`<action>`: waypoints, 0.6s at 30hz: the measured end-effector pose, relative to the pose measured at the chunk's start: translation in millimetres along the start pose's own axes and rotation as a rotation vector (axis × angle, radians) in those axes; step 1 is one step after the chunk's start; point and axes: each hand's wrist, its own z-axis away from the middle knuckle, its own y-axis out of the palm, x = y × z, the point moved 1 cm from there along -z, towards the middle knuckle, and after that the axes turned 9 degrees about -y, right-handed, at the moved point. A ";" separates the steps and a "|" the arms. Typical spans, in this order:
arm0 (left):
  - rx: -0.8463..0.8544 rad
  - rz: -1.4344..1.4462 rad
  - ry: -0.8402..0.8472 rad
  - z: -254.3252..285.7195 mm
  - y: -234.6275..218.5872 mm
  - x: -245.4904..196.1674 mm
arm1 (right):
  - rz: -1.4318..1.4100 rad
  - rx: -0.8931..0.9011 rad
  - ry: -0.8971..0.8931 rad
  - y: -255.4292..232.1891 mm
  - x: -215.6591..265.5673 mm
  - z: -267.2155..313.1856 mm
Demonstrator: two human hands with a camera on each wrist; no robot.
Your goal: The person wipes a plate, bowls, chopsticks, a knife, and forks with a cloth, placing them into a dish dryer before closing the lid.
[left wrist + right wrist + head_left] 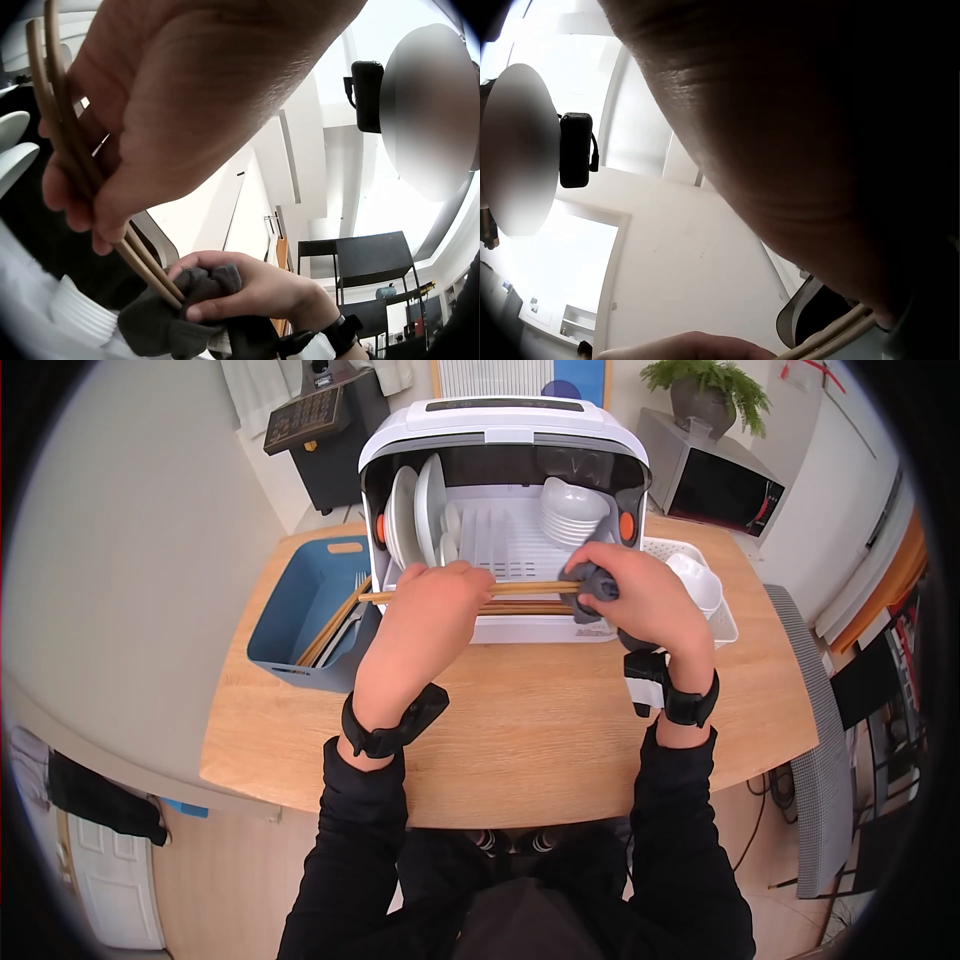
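A pair of wooden chopsticks (528, 589) lies crosswise in front of the white dish cabinet (540, 628). My left hand (428, 622) grips them partway along, and their left ends stick out past it. In the left wrist view the thumb and fingers close round both sticks (147, 265). At the other end, my right hand (652, 596) holds a dark grey cloth (588, 608) bunched over the chopstick ends, which are hidden in its folds. The right wrist view shows part of the chopsticks (832, 337); the cloth is lost in shadow there.
White plates (430, 510) stand upright at the cabinet's left, and stacked bowls (573, 515) sit at its right. On the left is a blue bin (285, 673) with chopsticks and other cutlery. A white basket (728, 628) with white dishes stands right, on the wooden table (530, 740).
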 end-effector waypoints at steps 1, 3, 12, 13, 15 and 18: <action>0.017 -0.017 -0.019 0.7 -1.9 -1.1 | -0.017 -0.022 0.003 -6.0 -0.3 3.5; -0.016 0.002 -0.017 2.5 -1.9 -3.0 | -0.055 -0.066 0.008 -15.3 0.2 11.6; -0.066 -0.125 -0.013 5.9 2.4 -6.2 | -0.041 -0.341 -0.055 -34.3 15.2 23.3; -0.076 -0.117 0.013 5.4 3.1 -9.0 | -0.133 -0.241 -0.038 -31.6 22.5 19.8; -0.071 -0.105 0.025 4.2 6.5 -11.5 | -0.075 -0.169 -0.183 -12.1 25.1 12.0; -0.062 -0.108 0.047 3.9 11.9 -11.3 | 0.014 -0.059 -0.164 9.7 31.7 2.3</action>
